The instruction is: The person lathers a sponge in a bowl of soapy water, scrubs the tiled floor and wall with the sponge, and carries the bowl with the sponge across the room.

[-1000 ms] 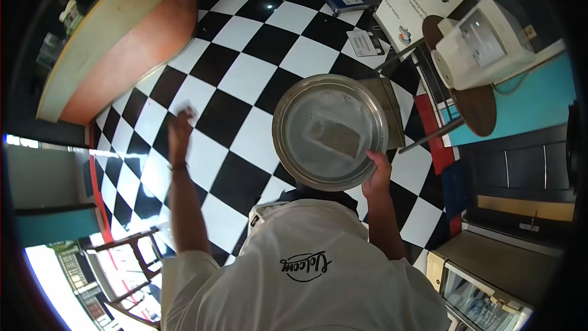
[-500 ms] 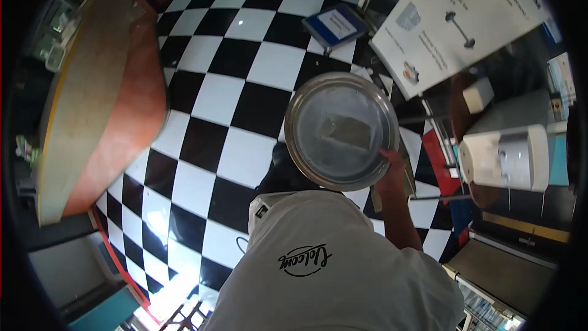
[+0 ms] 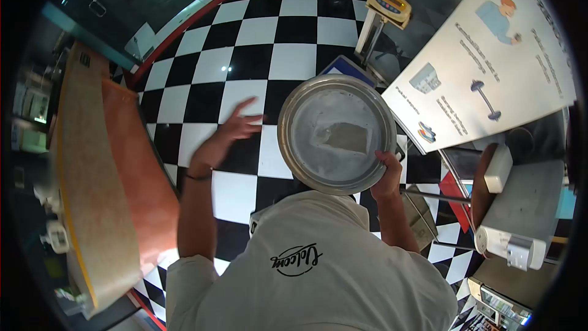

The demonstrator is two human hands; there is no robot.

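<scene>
A round metal pan (image 3: 306, 175) with a wide rim is held level in front of my chest. Inside it lies a greyish, whitish surface with a brownish rectangular patch near the middle. My right hand (image 3: 387, 175) grips the pan's right edge, thumb over the rim and fingers underneath. My left hand (image 3: 236, 127) is held out to the left of the pan over the checkered floor, fingers spread and holding nothing, with a dark band on the wrist.
A long counter (image 3: 92, 196) with an orange front curves along the left. At the right stand a large printed sign (image 3: 465, 67) and a white appliance (image 3: 511, 248). A scale's yellow display (image 3: 389, 6) rises on a post behind the pan, above its blue platform (image 3: 349, 67).
The view has turned and moved forward, bringing the sign and scale closer. My left hand, out of sight half a second ago, is back in view. The pan stays in my right hand.
</scene>
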